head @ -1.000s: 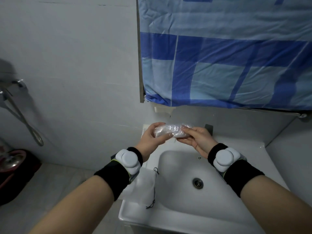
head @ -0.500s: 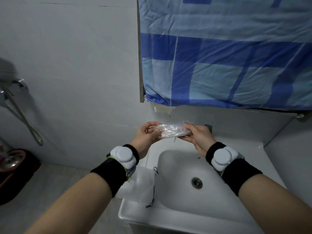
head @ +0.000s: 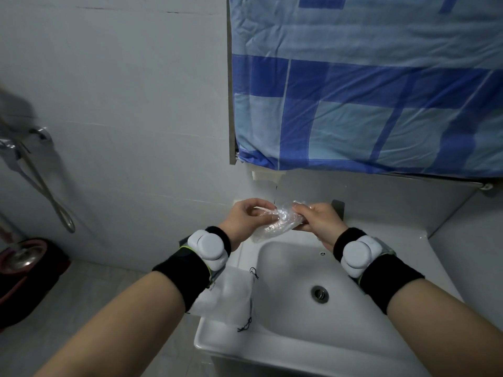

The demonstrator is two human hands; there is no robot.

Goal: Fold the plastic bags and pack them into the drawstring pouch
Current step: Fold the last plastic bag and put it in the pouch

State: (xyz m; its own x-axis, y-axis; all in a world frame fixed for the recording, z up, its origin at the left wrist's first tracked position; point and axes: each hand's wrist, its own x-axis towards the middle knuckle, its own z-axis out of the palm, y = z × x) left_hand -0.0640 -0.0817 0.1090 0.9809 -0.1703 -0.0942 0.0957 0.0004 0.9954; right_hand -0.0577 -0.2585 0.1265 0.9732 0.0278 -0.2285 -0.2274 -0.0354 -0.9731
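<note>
White mesh pouch: drawstring pouch [head: 227, 296] lies flat on the sink's [head: 296, 346] near-left rim, under the left forearm.
Bag: crumpled plastic bag [head: 275, 223] held above the far rim, long axis left-right.
Fingers: left hand [head: 245, 220] and right hand [head: 318, 221] pinch its ends.
Way down: unobstructed, pouch nearer the left hand.

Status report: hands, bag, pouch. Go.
Both hands, left hand and right hand, grip the crumpled plastic bag over the sink. Drawstring pouch flat on sink's left rim. Nothing in the way.
</note>
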